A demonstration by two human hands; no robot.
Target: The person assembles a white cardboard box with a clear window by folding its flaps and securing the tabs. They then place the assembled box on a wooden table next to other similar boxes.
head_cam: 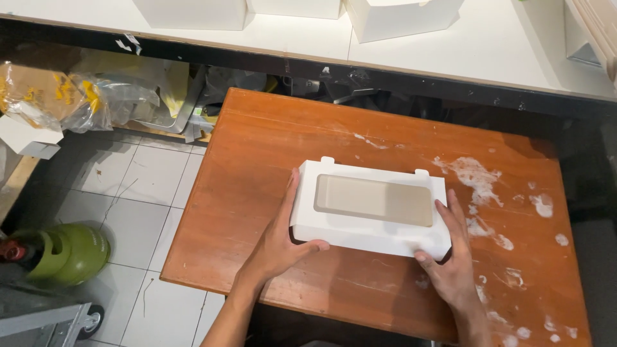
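White windowed box, hands seemingly gripping ends

Bright even light; sharp, soft shadows

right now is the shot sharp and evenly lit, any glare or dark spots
Head view: sharp on the flat white cardboard box with a clear window and both hands, left hand and right hand; soft sheen on the brown wooden table, no harsh glare; the gap under the white counter is deep in shadow; edges bow slightly from the wide lens.
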